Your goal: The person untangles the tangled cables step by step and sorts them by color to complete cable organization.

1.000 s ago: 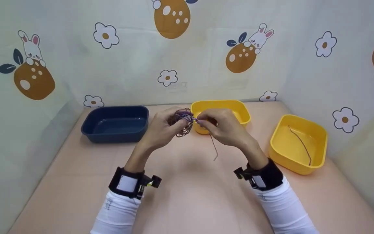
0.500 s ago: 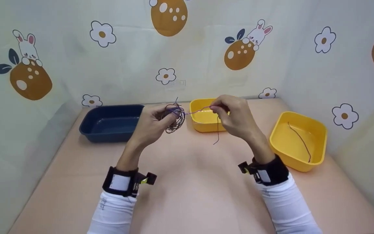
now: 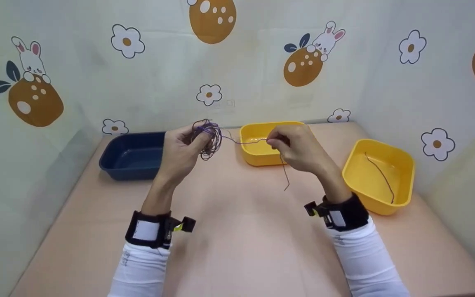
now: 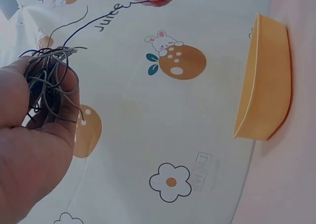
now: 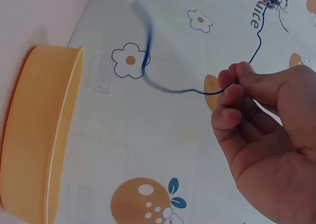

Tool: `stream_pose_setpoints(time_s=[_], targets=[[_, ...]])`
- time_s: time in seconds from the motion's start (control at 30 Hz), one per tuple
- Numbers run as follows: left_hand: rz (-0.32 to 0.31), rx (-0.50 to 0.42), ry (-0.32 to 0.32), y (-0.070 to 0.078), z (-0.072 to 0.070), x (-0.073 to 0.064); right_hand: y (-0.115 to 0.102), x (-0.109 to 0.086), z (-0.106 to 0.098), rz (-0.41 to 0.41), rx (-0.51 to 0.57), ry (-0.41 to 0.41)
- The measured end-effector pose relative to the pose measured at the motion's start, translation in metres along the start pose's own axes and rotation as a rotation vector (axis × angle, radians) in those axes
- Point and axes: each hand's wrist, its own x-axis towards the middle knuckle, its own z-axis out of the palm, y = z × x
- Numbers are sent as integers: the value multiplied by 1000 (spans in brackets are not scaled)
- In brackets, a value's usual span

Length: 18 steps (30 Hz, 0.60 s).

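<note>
In the head view I see the left hand (image 3: pixel 179 154) gripping the wire tangle (image 3: pixel 212 143) above the table (image 3: pixel 237 247), the right hand (image 3: pixel 302 148) pinching one purple strand (image 3: pixel 237 142); I read this step as teasing it free. In the left wrist view, the strand runs out of the tangle. In the right wrist view, its blurred tail (image 5: pixel 182 91) trails beyond the pinch; next I'd pull gently, tangle held firm.

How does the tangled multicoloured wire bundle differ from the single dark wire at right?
The multicoloured wire bundle has many loops; the single dark wire is slightly bent. The left hand holds the bundle; the wire lies in a yellow plastic box. Both show thin wire.
</note>
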Motion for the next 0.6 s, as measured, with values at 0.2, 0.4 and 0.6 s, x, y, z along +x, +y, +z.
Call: stream_pose_setpoints(time_s=[0.2,0.4,0.6], targets=[[-9,-2,58,-1,-2,2,10,-4,-10,84,36,42],[-33,-16,93,-2,-3,2,27,-11,-24,163,7,63],[-46,13,62,-1,-3,1,55,-32,-58,291,-86,68]])
